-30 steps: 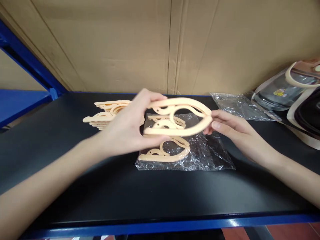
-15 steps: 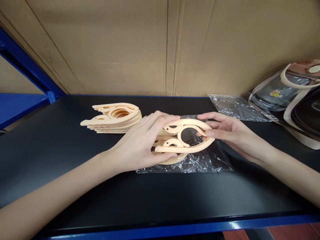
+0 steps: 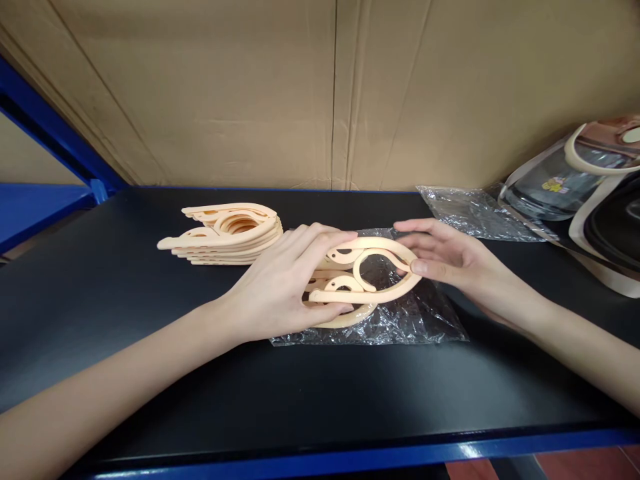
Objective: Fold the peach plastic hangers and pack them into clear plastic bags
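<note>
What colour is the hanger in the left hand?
The hanger is pale peach all over its visible surface, best seen in the head view.

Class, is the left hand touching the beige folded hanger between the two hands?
Touching. The head view shows it: the left hand spans the beige folded hanger, fingers on its upper edge, thumb along its lower one.

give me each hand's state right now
Left hand: closed, holding a folded hanger.
Right hand: thumb at that hanger's rounded end; grip can't be told.
</note>
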Demonstrator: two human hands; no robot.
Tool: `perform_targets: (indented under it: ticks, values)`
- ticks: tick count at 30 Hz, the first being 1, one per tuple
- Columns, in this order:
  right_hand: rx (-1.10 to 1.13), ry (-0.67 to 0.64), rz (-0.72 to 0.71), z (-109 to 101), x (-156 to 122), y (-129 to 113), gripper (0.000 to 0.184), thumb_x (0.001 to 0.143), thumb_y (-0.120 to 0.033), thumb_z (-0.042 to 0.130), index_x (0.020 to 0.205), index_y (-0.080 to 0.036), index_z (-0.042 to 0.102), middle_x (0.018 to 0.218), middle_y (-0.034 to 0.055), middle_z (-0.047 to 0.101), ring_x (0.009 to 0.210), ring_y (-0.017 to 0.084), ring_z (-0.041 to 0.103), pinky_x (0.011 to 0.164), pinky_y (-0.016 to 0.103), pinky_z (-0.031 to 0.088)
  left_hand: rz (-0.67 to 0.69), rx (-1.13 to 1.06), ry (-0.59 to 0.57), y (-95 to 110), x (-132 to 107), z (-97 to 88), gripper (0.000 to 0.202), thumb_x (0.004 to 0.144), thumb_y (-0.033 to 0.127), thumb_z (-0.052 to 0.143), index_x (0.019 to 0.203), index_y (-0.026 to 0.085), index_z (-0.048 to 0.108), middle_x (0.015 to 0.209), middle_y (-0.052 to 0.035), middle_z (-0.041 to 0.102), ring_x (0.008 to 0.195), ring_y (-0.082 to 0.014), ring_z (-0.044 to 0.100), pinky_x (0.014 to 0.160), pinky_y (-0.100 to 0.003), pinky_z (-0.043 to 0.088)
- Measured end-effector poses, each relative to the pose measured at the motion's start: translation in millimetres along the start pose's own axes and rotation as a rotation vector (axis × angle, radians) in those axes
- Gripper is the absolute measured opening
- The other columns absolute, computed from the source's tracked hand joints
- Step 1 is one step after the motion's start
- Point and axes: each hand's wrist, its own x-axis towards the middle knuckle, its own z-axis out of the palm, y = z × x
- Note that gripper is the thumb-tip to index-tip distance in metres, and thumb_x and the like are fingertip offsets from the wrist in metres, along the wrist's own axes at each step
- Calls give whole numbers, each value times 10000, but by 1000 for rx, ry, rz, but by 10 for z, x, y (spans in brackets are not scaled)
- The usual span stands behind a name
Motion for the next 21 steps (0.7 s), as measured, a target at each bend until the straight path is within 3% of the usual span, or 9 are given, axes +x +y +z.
perform_targets:
  ticks: [4,6,8,11,13,17,21]
  values:
    - [-588,8,-366,64,-57,-39,778,768,-436,796,1428,-339,397,1497,85,430,1339,295,468,1075,481,449,2,1,16,30,-1,20,601,865,462,677,1339,157,469,1284,-129,607,1090,-272,597,893,-411,480]
    - [-767,-41,-450,107,-90,-72,804,793,-487,759,1462,-325,344,1510,101,423,1375,318,420,1097,519,410,5,-20,17,71,-4,31,616,855,472,688,1338,163,460,1303,-129,602,1110,-276,598,915,-419,486]
    - [-848,-62,-483,149,-114,-102,761,836,-500,710,1465,-312,326,1456,107,495,1314,317,484,1056,527,433,12,-40,25,117,-9,41,615,846,433,701,1343,180,442,1340,-123,586,1171,-280,583,965,-424,483]
    - [-888,-55,-492,166,-117,-125,713,861,-481,682,1456,-309,329,1393,105,561,1233,315,552,992,514,466,-13,-52,28,154,-18,53,663,838,415,711,1383,208,395,1391,-112,555,1248,-285,552,1033,-434,470]
    - [-901,-33,-489,108,-91,-120,714,847,-468,692,1451,-312,343,1383,100,573,1221,322,560,986,518,466,-43,-43,21,142,-30,57,770,842,485,708,1449,209,324,1468,-131,476,1328,-303,488,1088,-464,439]
    - [-884,105,-341,-219,-6,-81,769,791,-437,733,1456,-312,367,1400,85,561,1231,325,560,1025,512,460,-58,-20,-1,48,-73,57,826,922,572,570,1548,217,165,1619,-136,221,1487,-300,263,1188,-492,329]
    - [-924,191,-166,-601,39,-84,805,790,-432,738,1483,-273,360,1408,112,569,1253,321,563,1085,472,422,-89,14,-134,-59,-114,74,679,1014,503,403,1560,181,159,1629,-123,225,1511,-274,206,1213,-494,273]
